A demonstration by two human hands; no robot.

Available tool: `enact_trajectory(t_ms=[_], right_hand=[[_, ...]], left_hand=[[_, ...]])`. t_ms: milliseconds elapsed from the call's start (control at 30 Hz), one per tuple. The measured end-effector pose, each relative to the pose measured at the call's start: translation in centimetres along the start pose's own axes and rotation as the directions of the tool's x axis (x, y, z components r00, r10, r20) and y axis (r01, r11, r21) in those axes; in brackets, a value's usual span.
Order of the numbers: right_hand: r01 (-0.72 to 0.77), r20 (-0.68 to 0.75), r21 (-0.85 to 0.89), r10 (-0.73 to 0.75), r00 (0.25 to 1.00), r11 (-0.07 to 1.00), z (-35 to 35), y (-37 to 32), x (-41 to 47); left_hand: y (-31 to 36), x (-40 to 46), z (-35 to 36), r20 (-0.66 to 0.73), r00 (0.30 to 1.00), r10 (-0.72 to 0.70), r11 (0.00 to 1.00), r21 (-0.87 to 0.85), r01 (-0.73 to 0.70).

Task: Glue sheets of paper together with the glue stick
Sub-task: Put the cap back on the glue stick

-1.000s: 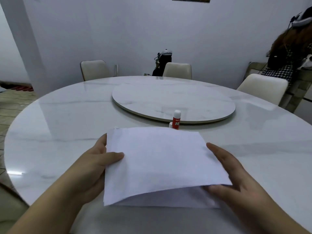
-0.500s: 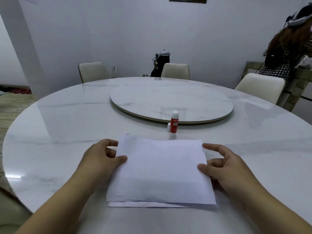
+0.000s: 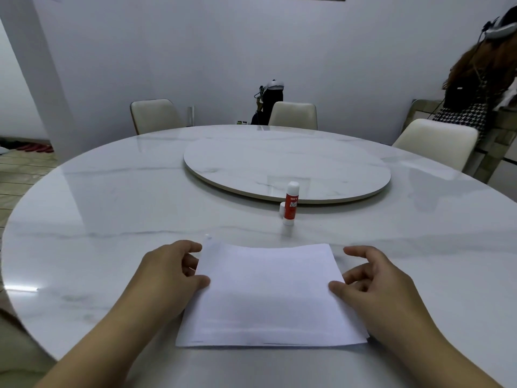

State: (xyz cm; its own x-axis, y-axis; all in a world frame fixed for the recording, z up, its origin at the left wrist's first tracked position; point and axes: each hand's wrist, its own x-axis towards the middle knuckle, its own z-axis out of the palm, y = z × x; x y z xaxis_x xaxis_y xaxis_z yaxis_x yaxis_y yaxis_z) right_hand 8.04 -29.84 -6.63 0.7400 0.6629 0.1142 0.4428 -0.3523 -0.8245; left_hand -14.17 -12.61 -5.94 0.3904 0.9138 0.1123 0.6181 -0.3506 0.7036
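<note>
**Sheets squared up on the marble table**

White round marble table (image 3: 112, 208) carries the stacked white paper sheets (image 3: 268, 295) — left hand (image 3: 167, 278) and right hand (image 3: 375, 287), fingers loosely curled, thumbs pressing its side edges. Red-and-white glue stick (image 3: 291, 204) stands upright beyond the stack. Best to align edges before pressing flat — outward from the centre.

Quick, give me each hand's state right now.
Left hand: open, thumb resting on the left edge of the paper sheets, gripping nothing.
Right hand: open, thumb on the right edge, gripping nothing.
</note>
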Motion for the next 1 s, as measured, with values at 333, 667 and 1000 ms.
enact_trajectory(t_ms=[333,667,1000], right_hand=[[0.162,0.025,-0.218,-0.161,0.987,0.962,0.3,-2.8,3.6],[-0.038,0.056,0.217,0.026,0.998,0.975,6.4,-5.1,12.9],[0.165,0.183,0.458,-0.275,0.944,0.873,3.9,-6.1,7.6]], left_hand=[[0.4,0.3,0.2,-0.084,0.990,0.117,0.989,0.099,-0.109],[5.6,4.8,0.9,-0.084,0.967,0.241,0.969,-0.043,-0.245],[8.5,5.7,4.0,0.219,0.939,0.265,0.755,-0.653,-0.061]])
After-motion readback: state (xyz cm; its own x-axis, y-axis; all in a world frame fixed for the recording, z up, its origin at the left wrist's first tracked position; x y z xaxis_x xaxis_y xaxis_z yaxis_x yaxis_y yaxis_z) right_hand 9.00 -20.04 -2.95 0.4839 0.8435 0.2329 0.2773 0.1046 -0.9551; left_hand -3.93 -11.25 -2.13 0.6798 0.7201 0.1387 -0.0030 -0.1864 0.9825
